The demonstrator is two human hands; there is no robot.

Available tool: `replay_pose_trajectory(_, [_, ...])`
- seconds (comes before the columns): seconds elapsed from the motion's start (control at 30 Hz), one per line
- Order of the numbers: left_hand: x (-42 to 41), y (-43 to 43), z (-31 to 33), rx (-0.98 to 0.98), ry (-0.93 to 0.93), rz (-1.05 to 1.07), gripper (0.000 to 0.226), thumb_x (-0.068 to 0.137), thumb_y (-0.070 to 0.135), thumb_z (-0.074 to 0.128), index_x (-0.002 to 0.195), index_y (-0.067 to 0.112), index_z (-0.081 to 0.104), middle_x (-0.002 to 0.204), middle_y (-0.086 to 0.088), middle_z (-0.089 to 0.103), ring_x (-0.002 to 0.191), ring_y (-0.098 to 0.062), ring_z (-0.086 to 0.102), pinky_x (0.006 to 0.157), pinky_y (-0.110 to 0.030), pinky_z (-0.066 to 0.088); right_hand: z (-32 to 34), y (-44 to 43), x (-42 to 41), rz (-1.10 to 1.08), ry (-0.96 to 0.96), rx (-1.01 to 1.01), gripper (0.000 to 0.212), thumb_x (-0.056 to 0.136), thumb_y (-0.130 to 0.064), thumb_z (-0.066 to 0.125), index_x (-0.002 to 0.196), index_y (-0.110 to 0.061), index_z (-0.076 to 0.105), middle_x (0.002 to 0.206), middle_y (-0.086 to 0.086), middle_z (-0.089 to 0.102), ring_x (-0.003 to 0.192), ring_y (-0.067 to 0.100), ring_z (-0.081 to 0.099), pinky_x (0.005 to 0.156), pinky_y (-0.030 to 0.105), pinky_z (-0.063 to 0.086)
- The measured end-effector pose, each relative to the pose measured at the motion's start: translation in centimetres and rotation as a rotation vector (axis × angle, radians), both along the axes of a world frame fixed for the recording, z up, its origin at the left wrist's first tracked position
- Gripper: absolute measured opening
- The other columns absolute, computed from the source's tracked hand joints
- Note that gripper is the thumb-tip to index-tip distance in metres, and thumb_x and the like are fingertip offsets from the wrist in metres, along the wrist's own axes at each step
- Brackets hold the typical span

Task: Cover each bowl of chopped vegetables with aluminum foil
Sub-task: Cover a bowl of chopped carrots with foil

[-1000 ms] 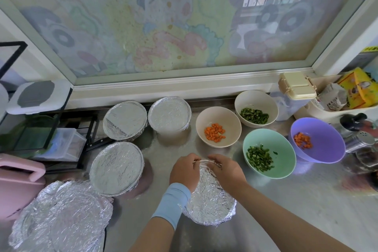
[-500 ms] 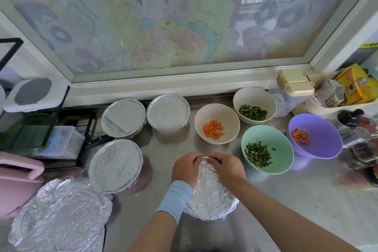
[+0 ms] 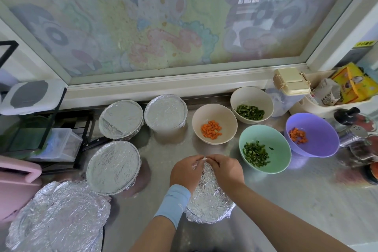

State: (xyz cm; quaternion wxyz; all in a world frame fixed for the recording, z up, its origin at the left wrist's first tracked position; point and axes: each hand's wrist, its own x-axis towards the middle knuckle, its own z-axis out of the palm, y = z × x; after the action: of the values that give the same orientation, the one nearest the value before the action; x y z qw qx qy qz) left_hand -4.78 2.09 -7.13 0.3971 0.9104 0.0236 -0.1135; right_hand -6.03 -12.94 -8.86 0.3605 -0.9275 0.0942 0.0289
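What sits under the crinkled foil point(image 3: 206, 196) is hidden, with the left hand point(image 3: 187, 172) and right hand point(image 3: 226, 171) over its far rim. Three covered bowls point(image 3: 113, 166) hide their contents too. A pink thing point(image 3: 14, 186) is cut by the left edge; clutter point(image 3: 366, 153) at the right edge is blurred.

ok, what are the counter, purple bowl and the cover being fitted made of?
counter: likely stainless steel with a brushed finish. It is grey with soft, blurred reflections.
purple bowl: probably plastic, maybe melamine. The colour is even, the sheen smooth and satin, and the rim thin.
cover: aluminium foil. It is bright silver, finely crinkled and folded down over the rim.
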Motion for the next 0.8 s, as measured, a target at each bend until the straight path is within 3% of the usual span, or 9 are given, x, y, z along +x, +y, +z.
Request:
replay_pose_trajectory(0.27, [-0.3, 0.1, -0.3, 0.035, 0.001, 0.132, 0.025, 0.100, 0.024, 0.046, 0.107, 0.027, 0.069, 0.102, 0.012, 0.070, 0.093, -0.011, 0.063, 0.080, -0.022, 0.047, 0.8, -0.3, 0.6, 0.029, 0.015, 0.065, 0.023, 0.092, -0.035, 0.064, 0.113, -0.029, 0.067, 0.107, -0.015, 0.064, 0.097, 0.006, 0.059, 0.085, 0.026, 0.049])
replay_pose_trajectory(0.4, [0.1, 0.6, 0.0, 0.006, 0.008, 0.108, 0.027, 0.097, 0.015, 0.046, 0.107, 0.025, 0.068, 0.104, 0.010, 0.070, 0.098, -0.011, 0.062, 0.085, -0.023, 0.048, 0.9, -0.1, 0.5, -0.020, 0.032, 0.089, 0.007, 0.091, -0.030, 0.065, 0.095, -0.029, 0.070, 0.089, -0.015, 0.066, 0.083, 0.006, 0.060, 0.074, 0.025, 0.049])
replay_pose_trajectory(0.53, [0.5, 0.4, 0.0, -0.013, -0.024, -0.028, 0.034, 0.095, 0.013, 0.048, 0.116, 0.026, 0.070, 0.116, 0.012, 0.068, 0.108, -0.007, 0.061, 0.096, -0.021, 0.046, 0.6, 0.3, 0.4, -0.023, 0.031, 0.088, 0.010, 0.091, -0.032, 0.064, 0.095, -0.031, 0.073, 0.086, -0.016, 0.070, 0.080, 0.005, 0.062, 0.072, 0.025, 0.050])
replay_pose_trajectory(0.63, [0.7, 0.3, -0.3, -0.008, -0.046, -0.027, 0.023, 0.098, 0.028, 0.053, 0.109, 0.026, 0.073, 0.107, 0.011, 0.071, 0.098, -0.006, 0.063, 0.090, -0.024, 0.050, 0.6, 0.3, 0.3, -0.021, 0.030, 0.064, 0.011, 0.092, -0.033, 0.063, 0.096, -0.031, 0.073, 0.088, -0.015, 0.070, 0.081, 0.006, 0.061, 0.072, 0.025, 0.049])
replay_pose_trajectory(0.8, [0.7, 0.3, -0.4, 0.013, -0.056, -0.017, 0.022, 0.099, 0.027, 0.051, 0.105, 0.025, 0.072, 0.101, 0.010, 0.072, 0.091, -0.008, 0.063, 0.083, -0.025, 0.050, 0.7, 0.5, 0.6, 0.010, 0.068, 0.047, 0.010, 0.094, -0.032, 0.060, 0.093, -0.030, 0.070, 0.090, -0.013, 0.065, 0.081, 0.009, 0.060, 0.072, 0.027, 0.048])
